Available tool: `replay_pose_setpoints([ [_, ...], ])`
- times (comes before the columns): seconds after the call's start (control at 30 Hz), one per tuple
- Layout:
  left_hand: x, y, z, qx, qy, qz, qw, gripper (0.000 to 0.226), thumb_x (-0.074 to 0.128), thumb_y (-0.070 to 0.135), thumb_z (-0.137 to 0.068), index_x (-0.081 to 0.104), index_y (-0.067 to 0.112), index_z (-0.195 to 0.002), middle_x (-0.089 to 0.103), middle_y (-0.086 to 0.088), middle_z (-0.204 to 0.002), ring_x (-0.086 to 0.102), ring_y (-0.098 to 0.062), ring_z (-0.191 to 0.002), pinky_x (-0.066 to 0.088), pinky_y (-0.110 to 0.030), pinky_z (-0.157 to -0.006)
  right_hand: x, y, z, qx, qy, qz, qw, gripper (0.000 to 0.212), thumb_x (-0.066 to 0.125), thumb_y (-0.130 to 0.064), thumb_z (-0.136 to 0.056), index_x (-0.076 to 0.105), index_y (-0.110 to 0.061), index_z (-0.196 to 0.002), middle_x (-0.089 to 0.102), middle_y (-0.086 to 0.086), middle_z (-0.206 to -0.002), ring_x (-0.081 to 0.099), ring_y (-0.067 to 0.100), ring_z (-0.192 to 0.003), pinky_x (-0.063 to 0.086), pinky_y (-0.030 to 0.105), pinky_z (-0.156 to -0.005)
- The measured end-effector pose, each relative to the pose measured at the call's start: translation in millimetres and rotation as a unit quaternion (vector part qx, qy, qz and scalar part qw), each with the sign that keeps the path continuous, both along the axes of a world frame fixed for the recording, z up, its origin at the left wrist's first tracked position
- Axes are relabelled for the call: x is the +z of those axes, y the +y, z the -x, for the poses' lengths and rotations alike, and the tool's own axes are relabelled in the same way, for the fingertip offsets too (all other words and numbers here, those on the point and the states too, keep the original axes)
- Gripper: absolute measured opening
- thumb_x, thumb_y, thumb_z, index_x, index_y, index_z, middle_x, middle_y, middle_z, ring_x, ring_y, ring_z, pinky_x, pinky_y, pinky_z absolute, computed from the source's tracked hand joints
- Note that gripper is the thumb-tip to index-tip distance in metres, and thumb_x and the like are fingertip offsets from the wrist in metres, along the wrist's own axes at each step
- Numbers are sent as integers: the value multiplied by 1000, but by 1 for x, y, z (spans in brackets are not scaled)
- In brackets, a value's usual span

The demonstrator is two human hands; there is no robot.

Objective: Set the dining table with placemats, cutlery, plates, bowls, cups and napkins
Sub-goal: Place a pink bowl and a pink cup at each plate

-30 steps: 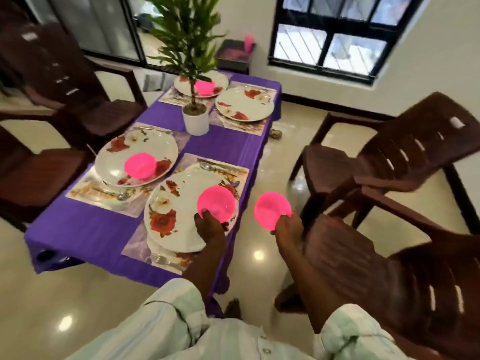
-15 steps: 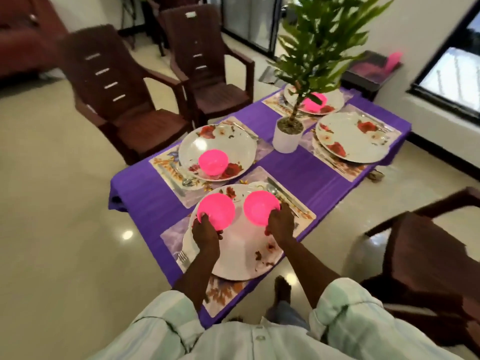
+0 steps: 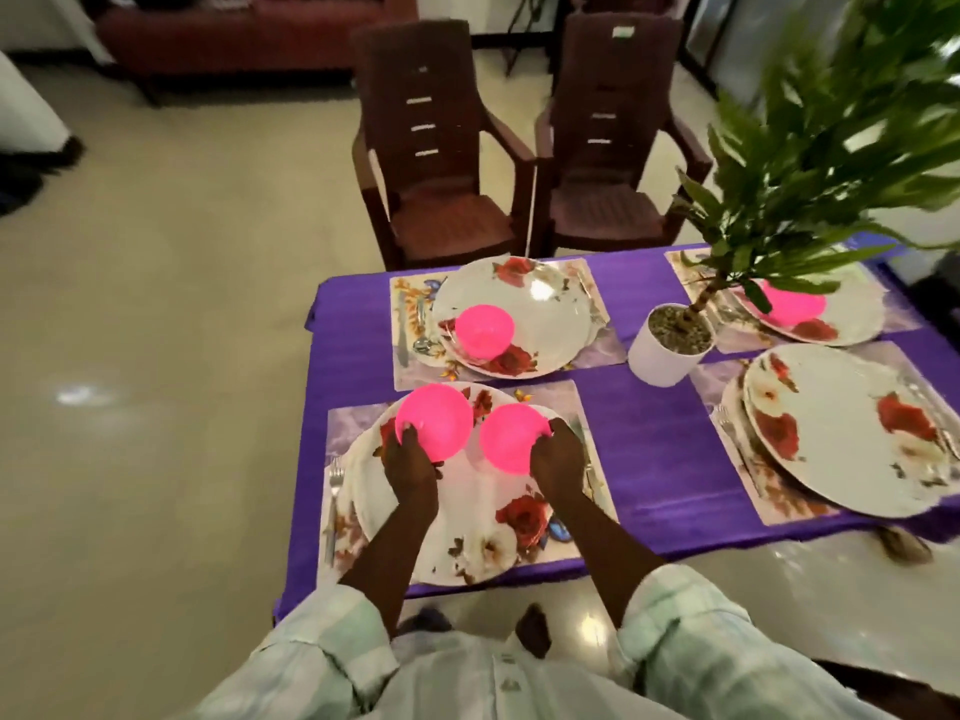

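Two pink bowls held over the plate (image 3: 467, 517) at the surface's near-left corner.
Left hand (image 3: 410, 467) grips the left bowl (image 3: 434, 420), right hand (image 3: 557, 459) the right bowl (image 3: 511, 438), each by its near rim; likely light, rigid plastic, somewhat slippery.

1 head-worn view only, looking steeply down and forward from the near edge of the purple table (image 3: 649, 449). It sits close; 2 chairs (image 3: 441, 148) stand off at 12 o'clock, the potted plant (image 3: 670, 340) at 2.
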State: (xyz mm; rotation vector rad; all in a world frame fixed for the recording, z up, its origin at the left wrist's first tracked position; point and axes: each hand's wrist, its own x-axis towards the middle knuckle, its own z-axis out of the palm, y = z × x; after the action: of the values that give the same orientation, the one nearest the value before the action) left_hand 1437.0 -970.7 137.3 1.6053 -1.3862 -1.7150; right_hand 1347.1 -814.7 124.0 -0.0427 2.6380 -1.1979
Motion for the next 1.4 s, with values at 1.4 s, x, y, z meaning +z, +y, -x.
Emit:
replay_pose_setpoints([
  [1.4,38,152,130,-236,93,1,967,43,54,37,-95,59,10,-128,59,-12,-123,57,-32,-108,52,-31,-67,32,135,67,-168,70,39,983,27,46,-24,-102,58,-4,-88,64,18,-85,59,32,-82,32,31,-66],
])
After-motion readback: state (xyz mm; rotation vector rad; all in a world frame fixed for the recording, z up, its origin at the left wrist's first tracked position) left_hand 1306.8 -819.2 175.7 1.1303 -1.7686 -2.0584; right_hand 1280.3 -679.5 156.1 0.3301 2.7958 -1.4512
